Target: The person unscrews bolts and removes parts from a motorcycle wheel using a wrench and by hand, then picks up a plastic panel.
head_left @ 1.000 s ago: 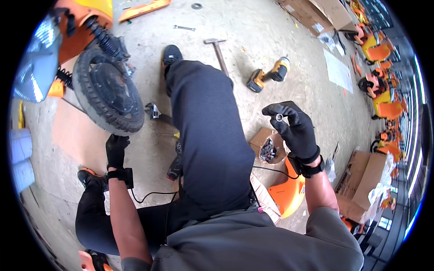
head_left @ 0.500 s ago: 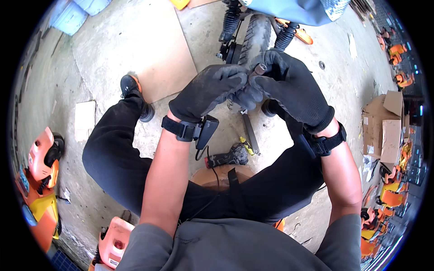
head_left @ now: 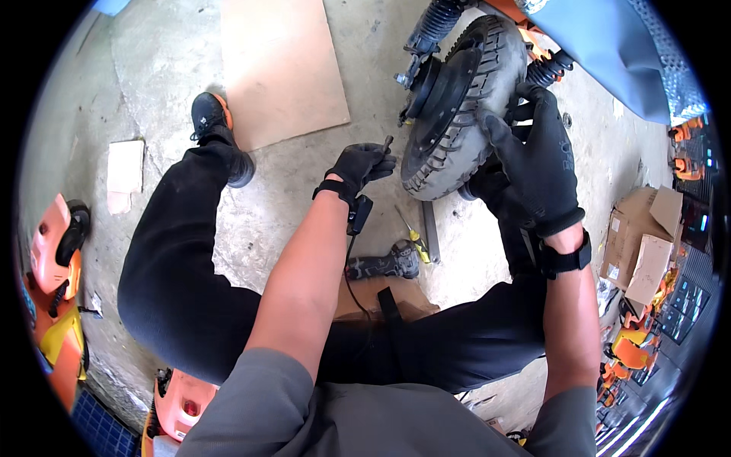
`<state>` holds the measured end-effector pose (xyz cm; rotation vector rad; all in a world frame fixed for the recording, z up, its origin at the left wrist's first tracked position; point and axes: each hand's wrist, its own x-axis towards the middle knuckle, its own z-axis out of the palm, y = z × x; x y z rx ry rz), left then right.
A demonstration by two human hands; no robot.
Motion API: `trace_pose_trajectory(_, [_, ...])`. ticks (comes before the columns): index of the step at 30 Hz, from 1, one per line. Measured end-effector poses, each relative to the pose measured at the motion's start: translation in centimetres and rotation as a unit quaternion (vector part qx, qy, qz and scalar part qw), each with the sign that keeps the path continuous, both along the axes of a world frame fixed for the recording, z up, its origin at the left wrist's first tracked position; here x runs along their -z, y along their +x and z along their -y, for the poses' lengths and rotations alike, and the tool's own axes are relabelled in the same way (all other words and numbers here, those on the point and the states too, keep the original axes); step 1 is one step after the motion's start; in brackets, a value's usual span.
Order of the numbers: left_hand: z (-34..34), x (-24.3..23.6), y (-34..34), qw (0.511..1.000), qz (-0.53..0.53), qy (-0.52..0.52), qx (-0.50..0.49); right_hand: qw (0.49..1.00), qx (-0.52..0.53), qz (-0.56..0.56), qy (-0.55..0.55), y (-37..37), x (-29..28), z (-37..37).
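Wheel — right of probable cardboard

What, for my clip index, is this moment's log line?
black-gloved left hand: holds small dark cylindrical piece; black-gloved right hand: open beside dark treaded rubber tyre

Left hand to wheel: narrow gap, held small dark part pokes into it. Passable leftward, over flat cardboard sheet. Axle end and shock absorber obstruct above gap. Below: screwdriver, dark bar, power tool low on floor. Right hand: wheel blocks left, second shock absorber and blue-grey cover crowd top; open floor rightward, up to carton.
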<state>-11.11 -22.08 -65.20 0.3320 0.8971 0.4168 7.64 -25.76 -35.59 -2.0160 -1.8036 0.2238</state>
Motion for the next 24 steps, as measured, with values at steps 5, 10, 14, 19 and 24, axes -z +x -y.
trace_pose_trajectory(5, [-0.1,3.3,1.8,0.996,0.087,-0.020,-0.026,0.998,0.030,-0.058,-0.020,-0.2,1.0,-0.4])
trace_pose_trajectory(10, [-0.5,5.5,1.7,0.986,0.162,-0.020,-0.034,0.995,0.054,-0.078,-0.042,-0.6,0.9,-0.5])
trace_pose_trajectory(14, [-0.9,5.6,2.5,0.988,0.156,-0.006,-0.017,0.995,0.050,-0.078,-0.047,-0.5,1.4,-0.6])
trace_pose_trajectory(19, [-1.0,5.1,3.1,0.983,0.178,-0.025,-0.023,0.995,0.049,-0.068,-0.047,-0.5,1.2,-0.5])
trace_pose_trajectory(24, [-1.0,4.5,2.9,0.988,0.148,-0.036,-0.022,0.998,0.028,-0.035,-0.036,-0.3,1.4,-0.5])
